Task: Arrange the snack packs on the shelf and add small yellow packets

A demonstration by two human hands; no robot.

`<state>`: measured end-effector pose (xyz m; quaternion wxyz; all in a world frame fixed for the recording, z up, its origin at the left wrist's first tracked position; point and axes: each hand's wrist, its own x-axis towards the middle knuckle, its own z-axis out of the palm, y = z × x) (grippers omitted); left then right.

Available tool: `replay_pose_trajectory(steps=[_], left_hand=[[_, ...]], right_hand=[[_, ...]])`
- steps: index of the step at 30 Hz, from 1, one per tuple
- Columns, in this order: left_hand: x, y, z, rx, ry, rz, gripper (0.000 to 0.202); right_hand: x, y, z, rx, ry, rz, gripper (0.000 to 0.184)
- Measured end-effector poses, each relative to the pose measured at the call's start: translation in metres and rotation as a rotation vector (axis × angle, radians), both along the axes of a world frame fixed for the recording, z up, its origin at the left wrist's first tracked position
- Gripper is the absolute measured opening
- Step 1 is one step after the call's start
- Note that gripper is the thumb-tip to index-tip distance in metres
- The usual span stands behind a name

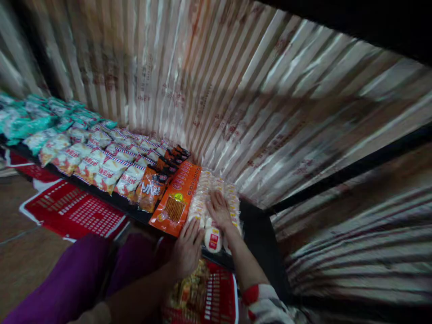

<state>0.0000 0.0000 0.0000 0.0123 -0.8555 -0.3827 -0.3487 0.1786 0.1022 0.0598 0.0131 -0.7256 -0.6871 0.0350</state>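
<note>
Rows of small white wrapped snack packs [213, 239], with red and yellow labels on the front ones, stand on a dark shelf [258, 231]. My left hand [189, 246] rests at the front left of these rows, its fingers stretched out against the packs. Further in, my right hand [219, 210] lies on top of the white packs with its fingers extended. Neither hand grips anything that I can see. Just left of the packs leans a large orange snack bag [177, 200] with a picture of brown sticks on it.
Orange-brown bags [150, 189], white snack bags [110, 171] and teal bags [29, 121] continue along the shelf to the left. Ribbed metal sheeting [216, 99] rises behind it. Red baskets [76, 209] sit below, and a black bar [351, 168] slants at the right.
</note>
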Motion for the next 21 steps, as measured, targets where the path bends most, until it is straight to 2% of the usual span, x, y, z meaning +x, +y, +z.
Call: replay_pose_trajectory(steps=[4, 8, 12, 15, 21], left_hand=[[-0.003, -0.005, -0.002, -0.016, -0.005, -0.020, 0.049], [-0.012, -0.010, 0.001, -0.036, -0.007, -0.028, 0.054], [-0.021, -0.014, 0.005, -0.044, -0.028, -0.012, 0.054], [-0.025, -0.018, 0.005, -0.035, -0.020, 0.007, 0.051], [-0.029, -0.031, 0.000, -0.023, 0.002, -0.001, 0.045]], right_hand=[[0.001, 0.000, 0.002, -0.029, -0.003, 0.013, 0.056], [0.001, -0.001, 0.002, 0.116, -0.018, -0.003, 0.056], [-0.009, -0.008, 0.000, 0.225, -0.045, 0.144, 0.053], [-0.020, -0.014, -0.004, 0.182, -0.068, 0.235, 0.051], [-0.028, -0.017, -0.013, 0.098, -0.063, 0.192, 0.052]])
